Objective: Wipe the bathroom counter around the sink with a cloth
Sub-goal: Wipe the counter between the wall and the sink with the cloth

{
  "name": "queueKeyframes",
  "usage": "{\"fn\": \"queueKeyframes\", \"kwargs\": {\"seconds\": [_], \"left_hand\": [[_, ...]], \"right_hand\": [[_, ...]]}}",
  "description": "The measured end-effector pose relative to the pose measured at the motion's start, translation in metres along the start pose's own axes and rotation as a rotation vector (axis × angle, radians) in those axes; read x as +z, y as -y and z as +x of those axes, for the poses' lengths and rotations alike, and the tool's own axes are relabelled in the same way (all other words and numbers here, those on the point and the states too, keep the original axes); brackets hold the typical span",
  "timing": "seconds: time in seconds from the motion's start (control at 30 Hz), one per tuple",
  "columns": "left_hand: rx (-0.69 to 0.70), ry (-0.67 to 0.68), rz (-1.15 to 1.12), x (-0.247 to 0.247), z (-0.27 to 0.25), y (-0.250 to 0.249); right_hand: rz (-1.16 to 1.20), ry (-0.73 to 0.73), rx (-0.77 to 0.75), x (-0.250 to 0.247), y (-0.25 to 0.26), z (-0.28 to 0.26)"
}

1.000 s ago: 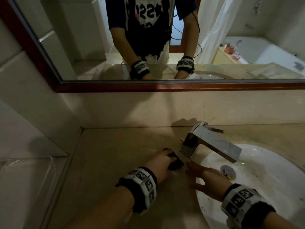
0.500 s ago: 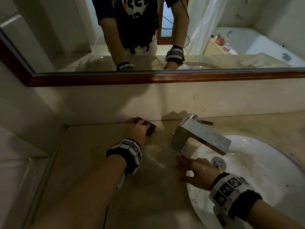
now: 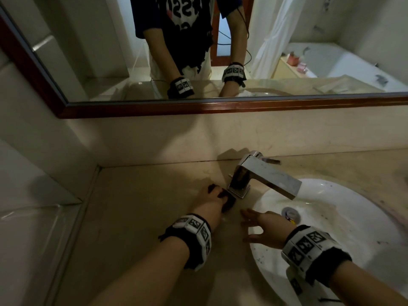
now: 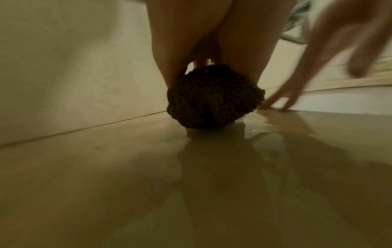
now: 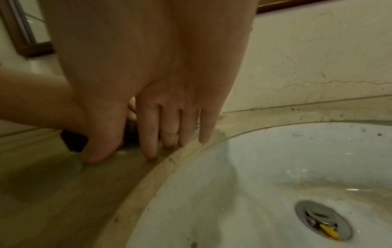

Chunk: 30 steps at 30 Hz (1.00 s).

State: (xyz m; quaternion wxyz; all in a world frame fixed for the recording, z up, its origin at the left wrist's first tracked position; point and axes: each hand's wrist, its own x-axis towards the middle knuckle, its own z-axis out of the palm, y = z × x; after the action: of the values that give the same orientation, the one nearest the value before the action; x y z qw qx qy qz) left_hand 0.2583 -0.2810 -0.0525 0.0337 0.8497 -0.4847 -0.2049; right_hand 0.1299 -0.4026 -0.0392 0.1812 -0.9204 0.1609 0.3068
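Head view, left hand: my left hand is bunched around the dark cloth and presses it onto the counter, just beside the base of the faucet.
Left wrist view, grip: my fingers close over the cloth from above, and its underside touches the wet, shiny counter.
Right hand: my right hand lies spread, fingers straight and holding nothing (it props me at the basin's edge).
Right wrist view, contact: the fingertips rest on the counter strip right at the rim of the sink; the thumb touches down nearer the cloth.
Sink: white basin, speckled with dirt, something yellow caught in the drain.
Surface: beige stone, damp where I am working, meeting the wall in a corner to my left.
Room: wood-framed mirror above the backsplash, reflecting both my banded wrists, a white curtain and a bathtub.
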Motion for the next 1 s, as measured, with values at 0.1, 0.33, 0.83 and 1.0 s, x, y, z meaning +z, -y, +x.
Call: {"fn": "queueKeyframes", "kwargs": {"seconds": [0.1, 0.33, 0.83, 1.0], "left_hand": [[0.057, 0.067, -0.005, 0.011, -0.020, -0.024], [-0.086, -0.172, -0.564, -0.025, -0.032, 0.003], [-0.277, 0.104, -0.004, -0.017, -0.054, 0.034], [-0.203, 0.170, -0.030, 0.001, -0.050, -0.010]], "right_hand": [[0.019, -0.023, 0.005, 0.001, 0.003, -0.008], [-0.094, -0.133, 0.052, 0.003, 0.001, -0.020], [-0.002, -0.184, 0.049, 0.031, -0.015, -0.034], [-0.002, -0.201, 0.048, 0.024, -0.016, -0.043]]}}
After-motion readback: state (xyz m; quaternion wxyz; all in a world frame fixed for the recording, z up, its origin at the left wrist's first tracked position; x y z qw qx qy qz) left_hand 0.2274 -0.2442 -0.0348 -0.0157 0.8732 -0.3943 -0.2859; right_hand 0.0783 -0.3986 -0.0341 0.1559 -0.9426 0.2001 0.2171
